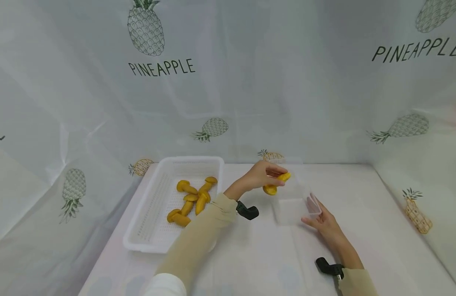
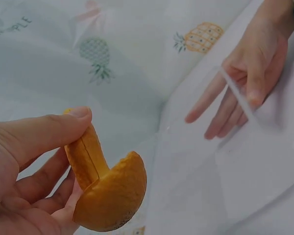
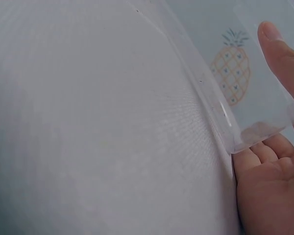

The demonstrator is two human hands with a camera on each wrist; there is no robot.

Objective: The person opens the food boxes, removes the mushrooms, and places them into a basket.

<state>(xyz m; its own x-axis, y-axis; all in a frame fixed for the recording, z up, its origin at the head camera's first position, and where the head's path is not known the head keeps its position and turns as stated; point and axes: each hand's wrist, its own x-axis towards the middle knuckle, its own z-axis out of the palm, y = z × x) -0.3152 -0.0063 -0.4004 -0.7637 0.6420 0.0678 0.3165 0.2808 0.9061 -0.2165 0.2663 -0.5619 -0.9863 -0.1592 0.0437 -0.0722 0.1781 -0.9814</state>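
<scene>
My left hand (image 1: 262, 174) holds a yellow-brown mushroom (image 2: 110, 196) by its stem, between thumb and fingers. The rounded cap hangs downward in the left wrist view. In the head view the mushroom is beside the upper left part of a clear plastic box (image 1: 290, 211), which stands on the table. At the box's right side my right hand (image 1: 326, 226) grips the wall, thumb toward the near side and fingers along the outside. The right wrist view shows the thumb (image 3: 279, 49) against the transparent wall and the other fingers at its lower edge.
A white perforated basket (image 1: 139, 246) with several more yellow-brown mushrooms (image 1: 187, 207) stands on the left of the table; my left forearm passes over its right edge. Behind the white tabletop (image 1: 361, 213) hangs a pineapple-print sheet (image 1: 287, 82).
</scene>
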